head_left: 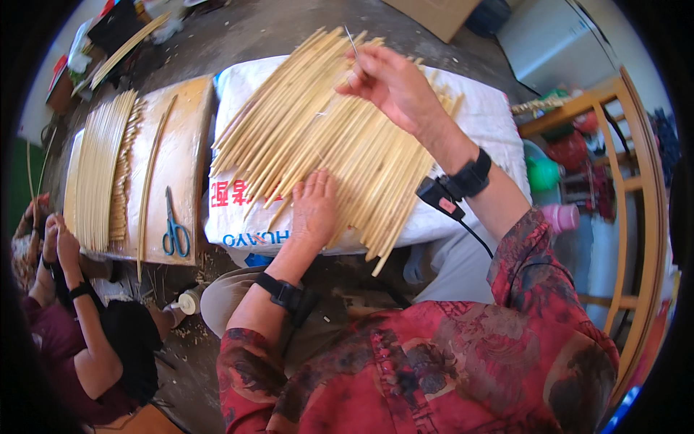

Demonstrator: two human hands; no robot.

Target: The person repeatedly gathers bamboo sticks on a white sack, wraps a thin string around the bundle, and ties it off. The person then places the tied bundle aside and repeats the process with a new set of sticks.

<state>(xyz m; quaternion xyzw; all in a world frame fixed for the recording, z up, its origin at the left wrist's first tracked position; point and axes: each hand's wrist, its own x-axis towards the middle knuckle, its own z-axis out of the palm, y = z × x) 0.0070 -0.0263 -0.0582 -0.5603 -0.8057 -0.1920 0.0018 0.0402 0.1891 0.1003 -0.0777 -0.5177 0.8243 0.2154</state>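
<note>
A mat-like layer of straw-coloured plant stalks [282, 125] lies aslant on a white woven sack [477, 103]. My left hand [315, 206] rests flat on the near side of the stalks, gripping nothing. Above their far part, my right hand [387, 81] is raised, with a thin metal needle [351, 40] pinched between thumb and fingers, its point upward. Short bits of pale thread [321, 114] show on the stalks between my hands. Whether a thread runs from the needle cannot be made out.
At left, a wooden board [187, 125] bears stacked stalks [100, 173], a few loose ones and blue-handled scissors [176, 238]. A co-worker [81, 347] sits beside it, hands raised. On the right stand a wooden frame [623, 184] and a pink plastic container [562, 218].
</note>
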